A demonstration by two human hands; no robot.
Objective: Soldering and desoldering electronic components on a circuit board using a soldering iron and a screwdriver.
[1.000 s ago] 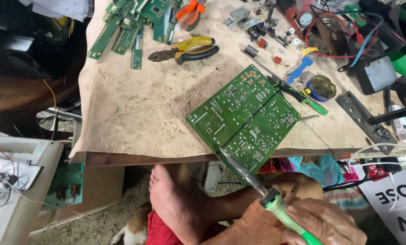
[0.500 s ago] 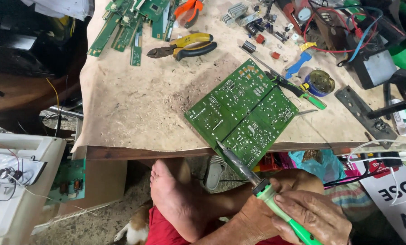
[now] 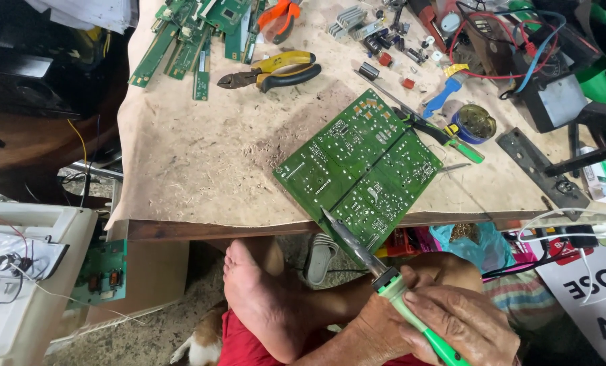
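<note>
One hand [image 3: 462, 324] is clearly at work, low at the right of the view. It is closed in a full grip round the green handle of a soldering iron [image 3: 384, 281], fingers wrapped over the top of the handle. I take it for the right hand. A second hand [image 3: 367, 332] lies just beneath and to the left of it, touching or nearly touching the handle; how its fingers are set cannot be told, as the gripping hand and the picture's lower edge hide most of it.

The iron's long axis runs from lower right to upper left. Its metal tip [image 3: 326, 213] points away from the person and rests at, or just above, the near corner of a green circuit board [image 3: 360, 169]. Actual contact cannot be confirmed.

The board lies solder side up on the counter [image 3: 201, 156], turned diamond-wise, with its near corner overhanging the front edge. It therefore lies up and to the left of the gripping hand, straight along the line of the iron, and that hand is the nearer to it.

Other items noted:
- yellow-handled pliers [image 3: 272, 70] at the far side of the counter, well apart from the board;
- a small round tin [image 3: 474, 123] just right of the board;
- green board strips [image 3: 181, 47] at the far left;
- a bare foot [image 3: 262, 305] below the counter edge, beside the hands.
</note>
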